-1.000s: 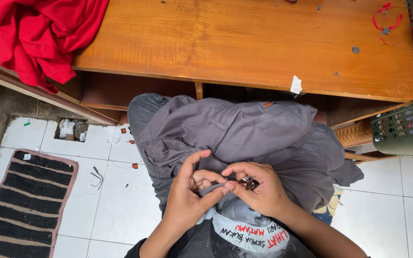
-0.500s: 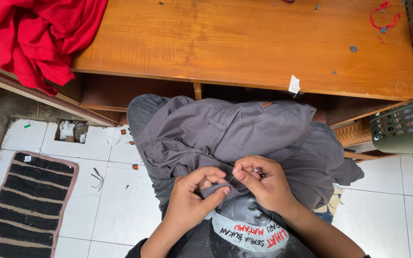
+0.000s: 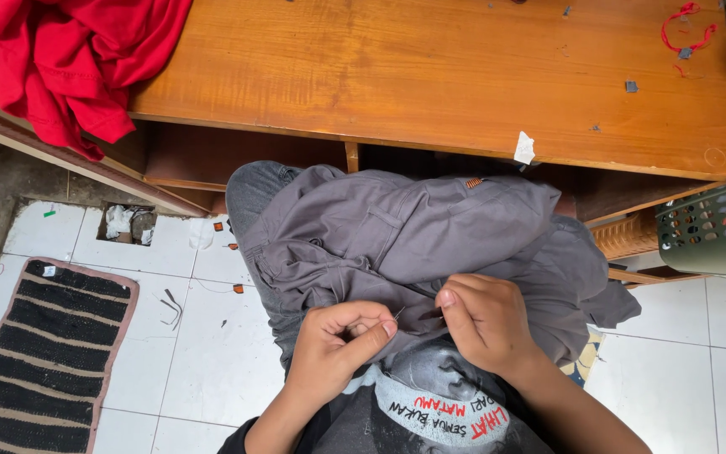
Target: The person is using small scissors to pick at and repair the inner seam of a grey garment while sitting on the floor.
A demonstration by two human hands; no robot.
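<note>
Since the earlier frame both hands have dropped slightly and drawn closer together over the cloth. The wooden table [image 3: 430, 76] fills the top of the view, with a red cloth [image 3: 60, 59] heaped at ten o'clock and a green perforated basket [image 3: 720, 227] at three o'clock. The grey garment [image 3: 397, 235] lies bunched on the lap at centre. A striped mat [image 3: 39, 353] sits at eight o'clock. The left hand [image 3: 334, 353] pinches a fold of the garment, thumb against curled fingers. The right hand [image 3: 485, 319] is pressed together, fingertips gripping the fabric edge just beside it.
</note>
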